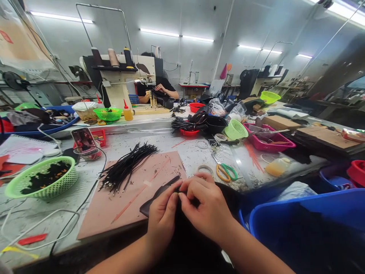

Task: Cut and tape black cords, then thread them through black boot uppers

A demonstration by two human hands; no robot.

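My left hand (162, 217) and my right hand (207, 205) meet at the near edge of the table, thumbs and fingertips pinched together. Between them is a dark, flat leather-like piece (150, 202), whose corner sticks out to the left of my left hand. What exactly the fingertips pinch is partly hidden by the fingers. Beyond the hands lies a pinkish board (99, 219) with a bundle of thin black cords (128, 163) on it. Scissors (225, 172) with orange and green handles rest just past my right hand.
A pale green basket (68, 182) of black scraps stands at left, near a propped phone (82, 137). At right are a pink basket (281, 144) and a large blue bin (285, 201). Across the table, a person (162, 89) works at a sewing machine (122, 82).
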